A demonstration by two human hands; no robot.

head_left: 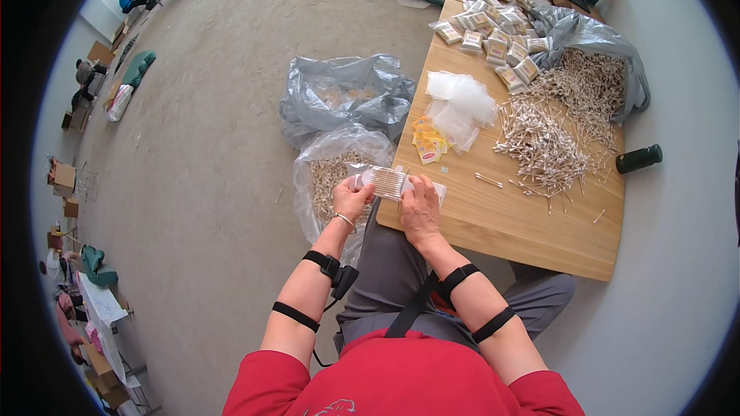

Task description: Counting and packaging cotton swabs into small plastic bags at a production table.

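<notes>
A clear plastic packet of cotton swabs [388, 182], its sticks in a flat row, is held level over the table's near left corner. My left hand [353, 202] pinches the packet's left end. My right hand [421, 212] closes on its right end, where a pale flap sticks out past the fingers. Just beyond lie yellow printed cards [428, 141] and a stack of empty clear bags [462, 108]. To the right is a heap of loose cotton swabs [543, 142], with a few strays on the wood near my right hand.
Filled packets [497, 38] pile up at the table's far end beside a grey bag of swabs [590, 81]. A dark green bottle [639, 159] is at the right edge. Plastic bags [347, 92] stand on the floor at left, one holding swabs. Other people sit far left.
</notes>
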